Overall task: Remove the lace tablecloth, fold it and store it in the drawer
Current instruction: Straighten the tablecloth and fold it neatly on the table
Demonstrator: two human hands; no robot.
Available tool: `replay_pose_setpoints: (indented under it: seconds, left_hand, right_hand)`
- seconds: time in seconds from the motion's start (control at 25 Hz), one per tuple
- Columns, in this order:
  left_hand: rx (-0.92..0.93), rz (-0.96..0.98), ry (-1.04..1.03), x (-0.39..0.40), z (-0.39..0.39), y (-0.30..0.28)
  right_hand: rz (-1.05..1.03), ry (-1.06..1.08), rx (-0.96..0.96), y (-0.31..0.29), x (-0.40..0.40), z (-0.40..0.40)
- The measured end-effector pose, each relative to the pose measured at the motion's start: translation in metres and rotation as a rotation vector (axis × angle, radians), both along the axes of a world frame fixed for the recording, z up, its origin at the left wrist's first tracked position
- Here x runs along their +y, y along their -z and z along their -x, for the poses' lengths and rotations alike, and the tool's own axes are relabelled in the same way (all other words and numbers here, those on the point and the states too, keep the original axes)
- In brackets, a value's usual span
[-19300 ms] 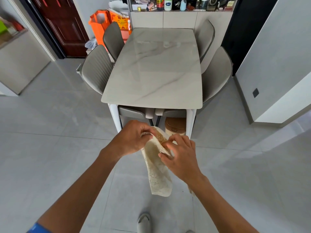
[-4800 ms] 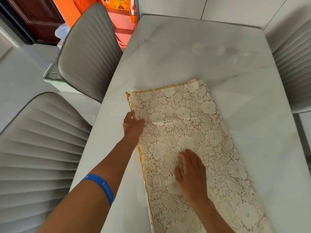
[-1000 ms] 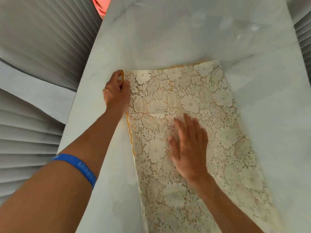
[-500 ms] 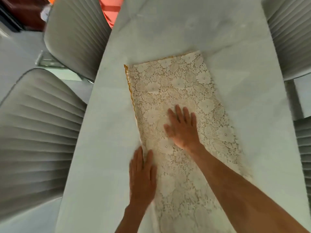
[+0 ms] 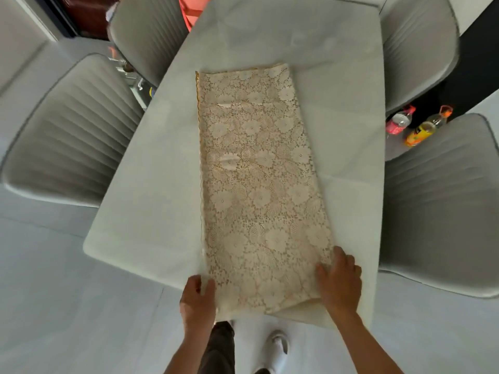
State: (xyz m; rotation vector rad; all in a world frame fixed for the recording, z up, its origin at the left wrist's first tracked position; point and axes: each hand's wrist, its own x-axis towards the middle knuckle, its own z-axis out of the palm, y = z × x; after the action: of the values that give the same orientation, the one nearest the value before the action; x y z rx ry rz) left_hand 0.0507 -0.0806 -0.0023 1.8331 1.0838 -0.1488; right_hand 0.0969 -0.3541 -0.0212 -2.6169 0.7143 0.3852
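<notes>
Table [image 5: 151, 184]: a pale slab flanked by four chairs [image 5: 67, 136], with bare room on both sides of the cloth [image 5: 256, 179] and beyond its far end. The cloth, folded into a long strip, lies flat down the middle, its near end drooping over the near edge. It looks light, limp and openwork, likely to snag or slide, so best taken at the two near corners. Left hand [image 5: 198, 300]: pinching the near-left corner. Right hand [image 5: 339, 282]: fingers spread, pressing at the near-right corner.
</notes>
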Motion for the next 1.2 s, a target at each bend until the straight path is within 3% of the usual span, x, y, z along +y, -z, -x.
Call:
replay_pose_setpoints:
  seconds: [0.16,0.32,0.48,0.6,0.72,0.8,0.92,1.04,1.2]
  left_hand:
    - [-0.077,0.072,-0.022,0.003,0.010,0.000]
    - [-0.016,0.125,0.012,0.009,0.020,0.011]
    - [0.006,0.177,0.008,0.014,0.022,0.008]
    - [0.018,0.099,0.035,0.012,0.024,0.000]
    - [-0.161,-0.339,0.317,-0.008,0.029,-0.009]
    - [-0.274,-0.260,0.639,-0.047,0.020,-0.016]
    - [-0.208,-0.045,1.084,-0.124,-0.002,-0.012]
    - [-0.141,-0.008,1.166,-0.171,-0.027,0.001]
    - [-0.102,-0.009,1.252,-0.172,-0.038,0.015]
  right_hand:
    - [-0.316,0.129,0.024,-0.011,-0.022,0.022]
    - [-0.648,0.358,-0.019,-0.019,-0.044,0.047]
    - [-0.874,0.323,-0.095,-0.030,-0.045,0.052]
    - [-0.901,0.228,-0.088,-0.035,-0.037,0.053]
    - [-1.002,0.341,-0.114,-0.029,-0.030,0.057]
    - [-1.088,0.495,-0.129,-0.024,-0.028,0.055]
    - [-1.230,0.613,-0.114,-0.016,-0.030,0.052]
    - [-1.193,0.626,-0.127,-0.009,-0.033,0.052]
    - [-1.037,0.668,-0.183,-0.001,-0.034,0.058]
